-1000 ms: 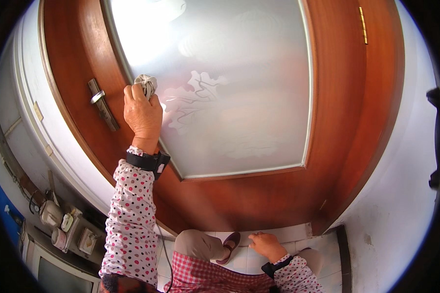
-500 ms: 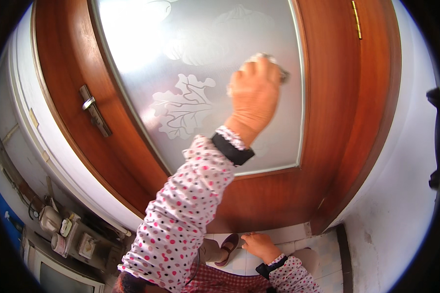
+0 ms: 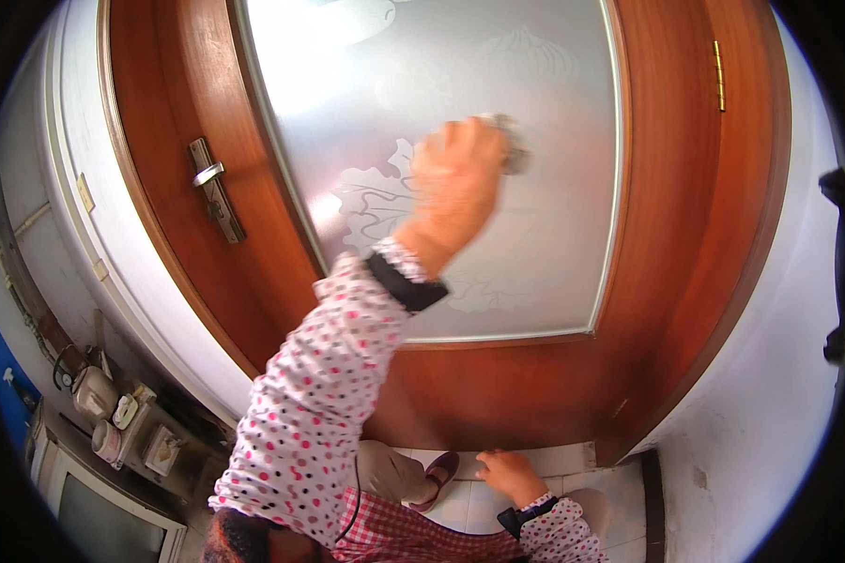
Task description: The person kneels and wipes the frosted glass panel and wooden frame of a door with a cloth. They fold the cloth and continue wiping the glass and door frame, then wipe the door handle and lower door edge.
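My left hand (image 3: 455, 183) is raised against a frosted glass pane (image 3: 559, 253) and closed on a crumpled greyish cloth (image 3: 514, 150). The cloth presses on the glass, and most of it is hidden behind the fingers. White etched leaf and pumpkin-like patterns decorate the pane, set in a reddish-brown wooden door (image 3: 498, 389). Low in front of me, my right hand (image 3: 509, 474) hangs with its fingers loosely bent and slightly apart. Nothing shows in it.
A metal door handle (image 3: 211, 178) sticks out on the left, and a brass hinge (image 3: 719, 75) is at the upper right. A white wall (image 3: 751, 403) stands close on the right. At the lower left, a kettle (image 3: 94, 394) and small containers crowd a shelf.
My left hand has moved left and slightly down across the glass with the cloth. The view has shifted, so the door appears further right. My right hand stays low.
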### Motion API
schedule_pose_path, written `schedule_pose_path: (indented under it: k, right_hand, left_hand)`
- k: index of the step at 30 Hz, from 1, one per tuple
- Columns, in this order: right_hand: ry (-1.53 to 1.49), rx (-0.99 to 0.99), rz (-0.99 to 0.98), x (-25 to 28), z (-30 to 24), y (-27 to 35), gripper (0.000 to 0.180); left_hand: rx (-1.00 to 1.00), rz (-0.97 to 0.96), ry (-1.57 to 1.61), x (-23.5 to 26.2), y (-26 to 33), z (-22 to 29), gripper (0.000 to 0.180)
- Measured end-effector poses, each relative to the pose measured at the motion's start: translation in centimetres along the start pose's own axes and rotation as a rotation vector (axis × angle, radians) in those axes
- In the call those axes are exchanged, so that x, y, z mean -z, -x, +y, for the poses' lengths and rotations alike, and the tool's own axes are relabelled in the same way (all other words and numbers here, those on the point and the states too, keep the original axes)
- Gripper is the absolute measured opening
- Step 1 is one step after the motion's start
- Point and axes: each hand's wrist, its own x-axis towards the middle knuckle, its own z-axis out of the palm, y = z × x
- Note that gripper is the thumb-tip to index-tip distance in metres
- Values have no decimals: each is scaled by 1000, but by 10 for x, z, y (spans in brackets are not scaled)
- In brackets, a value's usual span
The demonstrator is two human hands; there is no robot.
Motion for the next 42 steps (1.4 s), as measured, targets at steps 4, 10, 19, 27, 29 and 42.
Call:
schedule_pose_path:
  k: [4,10,19,27,29,42]
  right_hand:
    - [-9,-15,33,-9,2,3,40]
    - [43,73,66,-11,7,9,35]
    - [23,103,141,6,-14,15,27]
    - [24,104,125,-3,-13,4,27]
    - [4,96,134,-5,-9,2,29]
    - [10,45,63,-5,-4,5,35]
  left_hand:
    - [162,1,-165,44,48,-72,33]
    - [377,-18,-375,82,89,-120,34]
    - [426,57,-145,32,40,-36,22]
    - [66,-33,2,-40,-17,82,15]
    - [-91,28,-12,-49,-21,112,10]
    - [0,-42,-32,21,5,-37,25]
